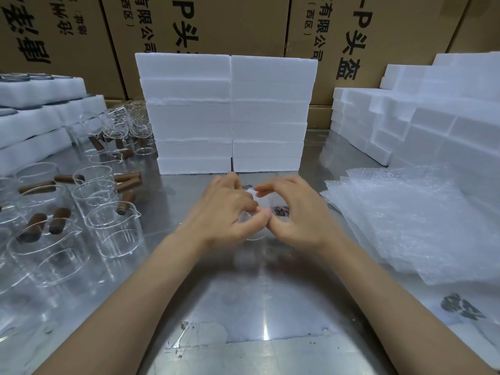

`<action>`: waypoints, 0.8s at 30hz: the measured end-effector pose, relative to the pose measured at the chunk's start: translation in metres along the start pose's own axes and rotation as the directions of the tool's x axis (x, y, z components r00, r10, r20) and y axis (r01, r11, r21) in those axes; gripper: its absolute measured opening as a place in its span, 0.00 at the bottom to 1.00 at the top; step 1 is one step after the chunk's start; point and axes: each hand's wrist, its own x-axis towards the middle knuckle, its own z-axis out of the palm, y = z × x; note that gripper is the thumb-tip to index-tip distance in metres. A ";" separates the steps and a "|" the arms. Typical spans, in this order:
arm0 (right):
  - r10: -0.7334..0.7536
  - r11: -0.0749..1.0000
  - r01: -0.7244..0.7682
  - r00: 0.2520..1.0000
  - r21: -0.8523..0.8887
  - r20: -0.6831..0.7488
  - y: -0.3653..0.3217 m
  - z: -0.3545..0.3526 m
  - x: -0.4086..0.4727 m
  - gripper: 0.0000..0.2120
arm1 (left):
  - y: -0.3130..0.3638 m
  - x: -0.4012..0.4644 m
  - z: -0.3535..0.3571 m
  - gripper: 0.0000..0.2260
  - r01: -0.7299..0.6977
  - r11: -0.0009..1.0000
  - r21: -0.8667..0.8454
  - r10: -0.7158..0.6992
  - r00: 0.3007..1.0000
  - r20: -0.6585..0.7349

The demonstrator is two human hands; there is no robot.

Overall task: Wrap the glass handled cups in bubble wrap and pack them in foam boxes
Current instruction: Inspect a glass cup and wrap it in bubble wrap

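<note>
My left hand (230,212) and my right hand (295,212) meet at the middle of the metal table (243,307), fingers curled around a small bundle of bubble wrap (257,198). The thumbs touch at the front of the bundle. A glass rim shows just under the hands, so a cup seems to be inside; most of it is hidden. Several bare glass handled cups (113,226) with brown wooden handles stand to the left. Loose bubble wrap sheets (405,220) lie in a pile to the right.
Two stacks of white foam boxes (230,112) stand right behind my hands. More foam pieces (433,117) are stacked at the right, and foam trays (40,115) at the far left. Cardboard cartons (243,23) wall off the back.
</note>
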 end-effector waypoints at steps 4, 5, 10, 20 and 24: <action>-0.021 0.999 0.025 0.996 -0.045 0.087 -0.003 -0.001 -0.001 0.19 | 0.003 -0.001 0.000 0.27 0.022 0.999 0.039 -0.019 0.997 -0.077; -0.024 0.997 0.032 0.994 -0.074 0.105 -0.004 0.000 -0.001 0.16 | 0.003 -0.003 -0.001 0.23 0.016 0.999 0.049 -0.007 0.984 -0.176; 0.006 0.961 0.070 0.961 -0.266 0.276 -0.007 0.005 0.003 0.17 | 0.006 -0.006 -0.001 0.17 -0.009 1.000 0.020 0.013 0.967 -0.255; -0.005 0.949 0.086 0.967 -0.303 0.256 -0.005 0.008 0.000 0.13 | 0.004 0.003 -0.002 0.29 -0.017 0.988 0.151 0.011 0.999 0.043; 0.006 0.991 0.021 0.981 -0.135 0.195 -0.004 0.007 -0.001 0.15 | 0.006 -0.003 0.001 0.20 -0.048 0.990 0.131 0.071 0.982 -0.178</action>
